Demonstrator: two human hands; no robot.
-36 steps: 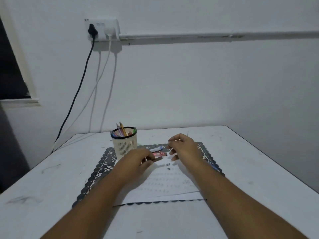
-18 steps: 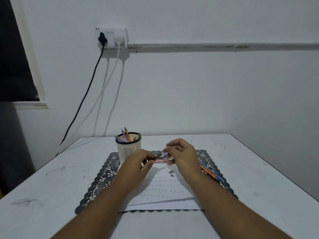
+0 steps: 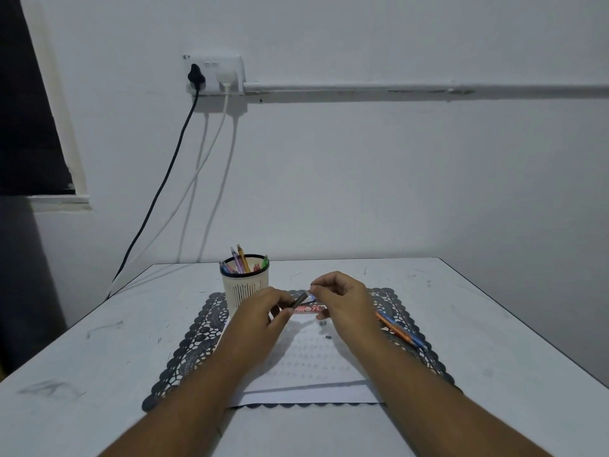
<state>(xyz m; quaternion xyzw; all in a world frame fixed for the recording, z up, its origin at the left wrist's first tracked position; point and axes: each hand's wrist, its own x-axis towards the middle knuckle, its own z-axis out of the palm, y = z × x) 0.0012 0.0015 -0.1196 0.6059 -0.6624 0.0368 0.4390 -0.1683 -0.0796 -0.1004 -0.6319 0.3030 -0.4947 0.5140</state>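
Tube (image 3: 298, 300), small, dark, judged light, stiff, slick (probably plastic): left hand (image 3: 260, 316) pinches its near end, right hand (image 3: 344, 300) pinches the blue tip (image 3: 312, 295).

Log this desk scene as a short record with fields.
Left hand: grips a short dark grey tube by its near end
Right hand: pinches the tube's blue-tipped far end
Under hands: red-and-white small packet; held or lying, cannot tell
Surface: white sheet of paper on black lace-edged placemat, on white table
Holder: white slotted plastic cup with black rim, upright, coloured pens inside
Right of paper: orange and blue pens lying on the placemat
Loose bits: two small dark pieces on the paper
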